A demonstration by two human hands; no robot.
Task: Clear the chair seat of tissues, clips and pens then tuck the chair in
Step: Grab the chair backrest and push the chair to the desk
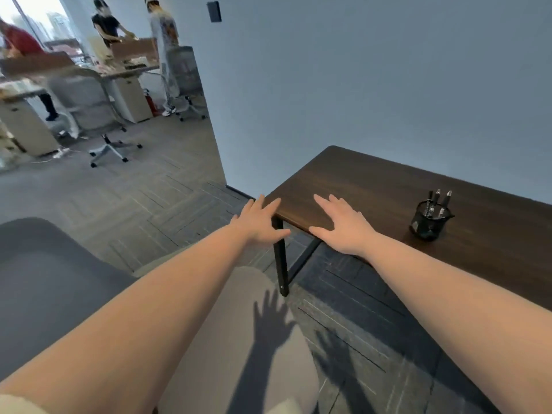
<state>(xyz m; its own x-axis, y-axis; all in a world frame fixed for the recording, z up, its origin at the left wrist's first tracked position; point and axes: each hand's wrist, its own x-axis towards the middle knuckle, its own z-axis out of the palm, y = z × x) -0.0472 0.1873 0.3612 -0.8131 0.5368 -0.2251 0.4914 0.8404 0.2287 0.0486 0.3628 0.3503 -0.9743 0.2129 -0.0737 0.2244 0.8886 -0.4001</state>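
Both my arms reach forward with the fingers spread and nothing in them. My left hand (pixel 260 222) hovers by the near left corner of the dark wooden desk (pixel 373 186). My right hand (pixel 340 225) is over the desk's near edge. A black mesh pen cup (pixel 428 219) holding three pens stands on the desk to the right of my right hand. At the lower left is a dark grey padded chair part (pixel 44 282), below my left forearm; I see no tissues, clips or pens on it.
The desk stands against a pale wall, on a black metal leg (pixel 280 258). My leg in light trousers (pixel 239 339) is between my arms. Grey carpet tiles cover the floor. Far left, an office with swivel chairs (pixel 98 115), desks and three people.
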